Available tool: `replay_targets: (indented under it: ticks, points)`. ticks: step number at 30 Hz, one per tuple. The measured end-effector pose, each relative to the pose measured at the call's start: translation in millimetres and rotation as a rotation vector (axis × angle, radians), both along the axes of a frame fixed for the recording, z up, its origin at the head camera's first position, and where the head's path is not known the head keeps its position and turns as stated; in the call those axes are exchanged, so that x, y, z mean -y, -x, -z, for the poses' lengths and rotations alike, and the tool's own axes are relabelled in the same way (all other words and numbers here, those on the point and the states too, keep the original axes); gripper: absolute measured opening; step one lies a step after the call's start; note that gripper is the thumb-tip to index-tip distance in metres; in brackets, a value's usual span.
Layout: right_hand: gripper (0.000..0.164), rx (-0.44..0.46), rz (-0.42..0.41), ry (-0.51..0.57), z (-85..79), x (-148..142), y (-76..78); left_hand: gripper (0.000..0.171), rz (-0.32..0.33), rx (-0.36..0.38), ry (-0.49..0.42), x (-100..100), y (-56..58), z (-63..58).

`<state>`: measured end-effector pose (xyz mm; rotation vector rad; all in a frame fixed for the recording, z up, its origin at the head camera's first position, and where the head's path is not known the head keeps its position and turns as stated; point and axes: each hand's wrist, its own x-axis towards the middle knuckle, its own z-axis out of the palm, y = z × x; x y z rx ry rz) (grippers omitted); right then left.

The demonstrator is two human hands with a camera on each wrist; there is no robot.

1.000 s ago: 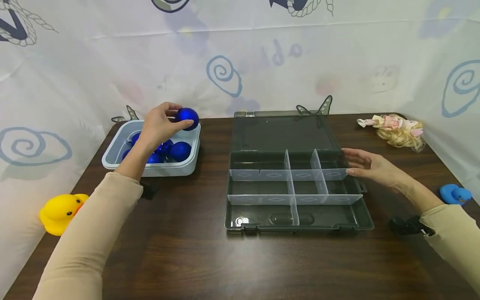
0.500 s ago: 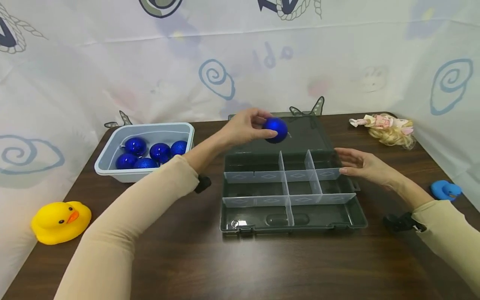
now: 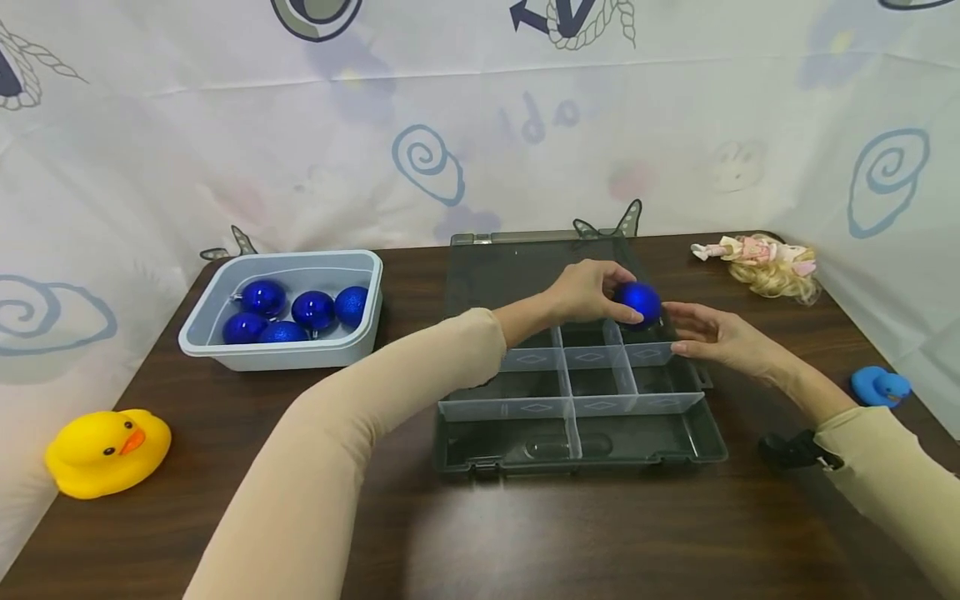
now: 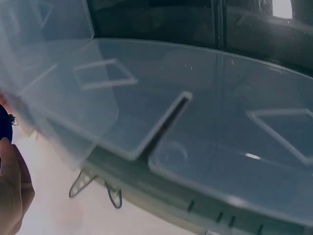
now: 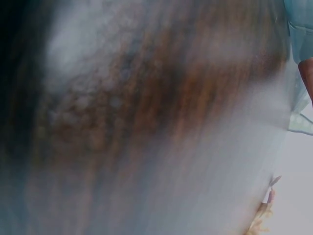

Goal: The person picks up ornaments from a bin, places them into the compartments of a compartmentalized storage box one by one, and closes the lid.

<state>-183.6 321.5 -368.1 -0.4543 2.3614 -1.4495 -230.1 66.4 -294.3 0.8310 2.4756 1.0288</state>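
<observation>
In the head view, my left hand (image 3: 588, 292) pinches a blue Christmas ball (image 3: 638, 305) between thumb and fingers, over the back right compartment of a dark transparent divider box (image 3: 637, 433). At the left edge of the left wrist view, the ball (image 4: 5, 128) shows only in part. The box lies open, its lid (image 3: 525, 271) laid back, with pale dividers (image 3: 525, 409) standing in it. My right hand (image 3: 723, 340) rests at the box's right edge, fingers and thumb apart and lightly bent. Only a fingertip (image 5: 307, 73) of it shows in the right wrist view.
A light blue tub (image 3: 300, 357) with several blue balls (image 3: 313, 310) stands at the back left. A yellow rubber duck (image 3: 108, 454) sits at the left edge, a doll (image 3: 772, 262) lies at the back right, and a blue duck (image 3: 879, 387) sits at the right edge.
From above the tub, my left hand has carried the blue Christmas ball rightwards over the box to its back right compartment. My right hand has stayed at the box's edge.
</observation>
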Motion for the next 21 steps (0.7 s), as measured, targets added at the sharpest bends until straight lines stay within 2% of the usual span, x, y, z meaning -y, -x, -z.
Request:
replay_targets:
  ticks: [4, 11, 17, 21]
  points:
    - [0.065, 0.005, 0.005, -0.006, -0.5, 2, -0.3, 0.053, 0.014, -0.023, 0.033, -6, -3.9, 7.9]
    - [0.066, 0.001, 0.003, -0.028, -2.8, 5, -0.6, 0.054, 0.019, -0.054, 0.059, -12, -6.9, 15.0]
    - [0.068, -0.002, -0.002, -0.036, -3.6, 4, -0.5, 0.052, 0.016, -0.034, 0.024, -10, -7.9, 16.5]
    - [0.067, -0.003, 0.002, -0.034, -2.5, 3, -2.0, 0.051, 0.033, 0.015, -0.017, -1, -10.9, 12.2]
